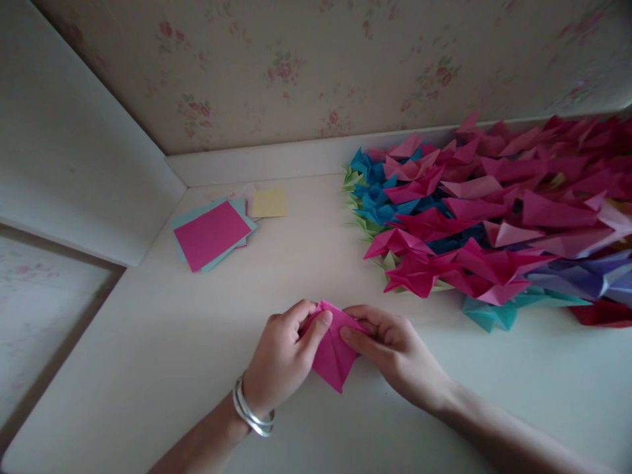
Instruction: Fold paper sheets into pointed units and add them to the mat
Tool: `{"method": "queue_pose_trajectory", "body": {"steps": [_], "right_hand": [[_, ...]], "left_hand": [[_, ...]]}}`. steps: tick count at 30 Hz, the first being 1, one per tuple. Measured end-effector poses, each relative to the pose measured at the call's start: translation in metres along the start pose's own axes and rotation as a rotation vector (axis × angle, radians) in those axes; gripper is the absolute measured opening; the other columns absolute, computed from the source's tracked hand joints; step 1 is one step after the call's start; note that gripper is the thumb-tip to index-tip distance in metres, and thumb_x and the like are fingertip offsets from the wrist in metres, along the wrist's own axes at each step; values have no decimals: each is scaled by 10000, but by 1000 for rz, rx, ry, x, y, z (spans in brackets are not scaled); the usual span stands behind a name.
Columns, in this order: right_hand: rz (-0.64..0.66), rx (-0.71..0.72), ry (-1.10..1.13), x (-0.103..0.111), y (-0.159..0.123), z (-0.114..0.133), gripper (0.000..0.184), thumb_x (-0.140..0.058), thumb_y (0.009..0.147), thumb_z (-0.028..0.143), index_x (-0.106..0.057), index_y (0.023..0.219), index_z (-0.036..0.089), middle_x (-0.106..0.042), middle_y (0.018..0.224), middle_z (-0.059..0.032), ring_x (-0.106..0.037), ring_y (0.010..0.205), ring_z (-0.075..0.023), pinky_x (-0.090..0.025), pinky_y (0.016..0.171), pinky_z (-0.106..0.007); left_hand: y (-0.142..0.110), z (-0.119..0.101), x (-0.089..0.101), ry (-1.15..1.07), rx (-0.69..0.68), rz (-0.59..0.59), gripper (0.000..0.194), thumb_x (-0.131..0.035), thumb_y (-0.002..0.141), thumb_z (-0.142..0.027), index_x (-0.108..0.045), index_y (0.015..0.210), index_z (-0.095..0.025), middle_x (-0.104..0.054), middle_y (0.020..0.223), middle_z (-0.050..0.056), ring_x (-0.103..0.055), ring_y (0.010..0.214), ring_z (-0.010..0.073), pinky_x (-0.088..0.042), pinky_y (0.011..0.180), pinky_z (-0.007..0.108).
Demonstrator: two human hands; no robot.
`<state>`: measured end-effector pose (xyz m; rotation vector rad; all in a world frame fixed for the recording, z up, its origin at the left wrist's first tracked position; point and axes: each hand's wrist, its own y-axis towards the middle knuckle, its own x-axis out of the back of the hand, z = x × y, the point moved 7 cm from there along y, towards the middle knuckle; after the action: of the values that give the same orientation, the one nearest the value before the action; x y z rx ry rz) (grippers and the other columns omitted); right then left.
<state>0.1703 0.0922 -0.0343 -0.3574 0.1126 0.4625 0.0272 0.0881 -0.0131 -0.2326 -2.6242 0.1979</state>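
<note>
"What's between the hands?"

"A piece of folded pink origami paper (338,359), roughly diamond-shaped, with one corner pointing down toward the wearer and a crease running along its middle. It sits just above the near part of the smooth white tabletop (311,263); whether it touches the surface, I can't tell."

"How is it gripped?"

"By both sides. The left hand (284,359) pinches the upper left edge, thumb flat on the face and fingers curled behind. The right hand (395,345) pinches the right edge the same way, thumb near the central crease."

"Anything on the wrists?"

"Shiny, rounded silver bangles (253,411) on the left one."

"And around them?"

"Farther back on the left lies a loose stack of flat paper sheets (212,236), a matte magenta one over pale blue, with a small yellow paper (269,203) just beside it. To the right, crisp, pointed origami pieces (469,210) crowd in overlapping rows: pinks, blues, pale green, teal, lavender, red."

"Behind?"

"Floral wallpaper (284,69), faded roses on beige."
</note>
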Motion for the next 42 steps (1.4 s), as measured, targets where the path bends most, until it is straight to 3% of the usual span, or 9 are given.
{"method": "queue_pose_trajectory", "body": {"steps": [8,16,23,27,30,32,37,40,42], "right_hand": [[14,-51,-165,2,0,-7,196,-719,839,331,-648,883,154,-561,709,25,-462,619,-114,-337,530,-224],[131,-97,184,-6,0,0,344,-649,898,452,-706,1001,129,-653,724,-16,-627,674,-155,-504,656,-278],[169,-37,212,-7,0,1,365,-520,996,409,-651,1227,159,-733,786,-57,-716,710,-197,-579,707,-350],[-2,161,74,11,-4,12,362,-404,1039,429,-608,1259,226,-752,955,-90,-723,749,-196,-569,709,-344],[-26,453,-244,11,-14,31,463,-636,940,323,-516,1387,309,-535,1435,-117,-640,1131,-254,-556,881,-378],[11,620,-447,2,-21,40,601,-719,873,202,-498,1418,328,-482,1492,-103,-530,1298,-277,-503,1006,-404],[-36,804,-578,-2,-22,45,359,-620,921,66,-700,1208,266,-738,1178,-92,-689,1094,-217,-555,941,-333],[-174,764,-584,7,-20,46,247,-642,913,91,-747,1089,229,-787,1011,-75,-741,912,-207,-587,817,-292],[-263,683,-590,12,-19,47,161,-651,913,132,-765,993,213,-789,871,-52,-736,754,-185,-579,695,-258]], "left_hand": [[0,-1,-15,-222,16,107,344,-522,968,-428,-548,721,-191,-482,605,-43,-403,543,102,-315,502,216],[3,8,-14,-596,184,119,284,-637,904,-442,-634,796,-180,-569,616,-32,-458,517,86,-337,489,194],[6,13,-9,-823,320,29,268,-795,767,-388,-659,749,-158,-628,580,-19,-525,483,87,-356,462,175],[8,19,4,-905,345,-64,235,-812,737,-325,-640,712,-167,-632,625,-34,-550,523,79,-387,493,165],[8,21,8,-924,360,-72,228,-809,714,-323,-644,701,-166,-625,628,-37,-552,527,84,-407,506,177],[7,20,7,-910,367,-53,212,-815,695,-313,-673,718,-157,-653,653,-18,-576,554,105,-436,535,201],[7,13,3,-775,315,-52,188,-809,742,-299,-755,856,-159,-749,851,37,-660,823,187,-493,734,255],[6,6,4,-701,224,-24,345,-722,854,-367,-708,1172,-233,-702,1241,60,-613,1141,229,-479,914,292],[4,-2,4,-738,123,45,398,-563,945,-486,-689,1223,-231,-672,1303,78,-591,1196,245,-459,983,332]]}}
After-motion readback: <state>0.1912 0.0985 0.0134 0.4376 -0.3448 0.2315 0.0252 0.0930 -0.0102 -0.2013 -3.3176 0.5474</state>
